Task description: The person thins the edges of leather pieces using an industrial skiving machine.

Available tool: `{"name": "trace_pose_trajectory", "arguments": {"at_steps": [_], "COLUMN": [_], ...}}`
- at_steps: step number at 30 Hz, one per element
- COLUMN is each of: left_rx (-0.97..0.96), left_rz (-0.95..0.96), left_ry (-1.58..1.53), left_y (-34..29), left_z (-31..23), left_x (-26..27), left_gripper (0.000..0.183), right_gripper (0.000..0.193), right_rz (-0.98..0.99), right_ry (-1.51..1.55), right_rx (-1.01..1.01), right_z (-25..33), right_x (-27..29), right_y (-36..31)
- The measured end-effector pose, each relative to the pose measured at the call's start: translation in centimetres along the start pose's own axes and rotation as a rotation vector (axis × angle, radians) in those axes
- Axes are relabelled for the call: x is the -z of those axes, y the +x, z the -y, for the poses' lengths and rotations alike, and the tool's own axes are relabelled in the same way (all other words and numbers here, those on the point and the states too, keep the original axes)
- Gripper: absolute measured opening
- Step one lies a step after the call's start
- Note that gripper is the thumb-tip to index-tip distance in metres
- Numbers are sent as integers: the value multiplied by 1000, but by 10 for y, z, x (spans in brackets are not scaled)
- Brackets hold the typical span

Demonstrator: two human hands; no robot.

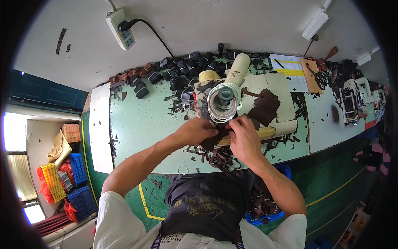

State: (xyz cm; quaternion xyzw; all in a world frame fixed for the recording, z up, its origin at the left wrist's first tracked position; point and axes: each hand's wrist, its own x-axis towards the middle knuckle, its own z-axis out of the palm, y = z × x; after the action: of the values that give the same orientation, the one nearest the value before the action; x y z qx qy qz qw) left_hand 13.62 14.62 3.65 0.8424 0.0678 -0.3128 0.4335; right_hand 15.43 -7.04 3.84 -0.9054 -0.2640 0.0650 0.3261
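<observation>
Both my hands meet at the front of a cream-coloured machine (226, 93) on a pale green workbench (141, 124). My left hand (195, 130) pinches a dark brown leather piece (212, 141) from the left. My right hand (244, 137) grips the same piece from the right, fingers curled over it. The piece lies under the machine's round head (224, 103), which is wrapped in pale cord. A wooden strip (265, 133) sticks out to the right under my right hand.
Dark leather scraps (219, 159) litter the bench's front edge. Several bundled dark straps (182, 70) line the back. Cut brown pieces (265, 108) lie on the right, a paper sheet (290, 70) behind them. A blue crate (265, 216) sits at my knees; coloured crates (74, 182) stand left.
</observation>
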Motion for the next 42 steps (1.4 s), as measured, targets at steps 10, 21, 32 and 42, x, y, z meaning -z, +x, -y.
{"name": "trace_pose_trajectory", "arguments": {"at_steps": [10, 21, 32, 42], "left_rx": [23, 35, 57, 166], "left_rz": [-48, -130, -148, -121], "left_ry": [94, 158, 146, 80], "left_y": [4, 4, 1, -11], "left_z": [5, 6, -3, -11], "left_x": [-1, -5, -5, 1], "left_gripper": [41, 41, 36, 34], "right_gripper": [21, 29, 31, 23], "right_rz": [-17, -46, 7, 28], "right_ry": [81, 49, 62, 54], "right_rx": [47, 83, 16, -69], "right_z": [-7, -8, -10, -12], "right_x": [3, 4, 8, 14], "right_y": [-4, -5, -8, -14]}}
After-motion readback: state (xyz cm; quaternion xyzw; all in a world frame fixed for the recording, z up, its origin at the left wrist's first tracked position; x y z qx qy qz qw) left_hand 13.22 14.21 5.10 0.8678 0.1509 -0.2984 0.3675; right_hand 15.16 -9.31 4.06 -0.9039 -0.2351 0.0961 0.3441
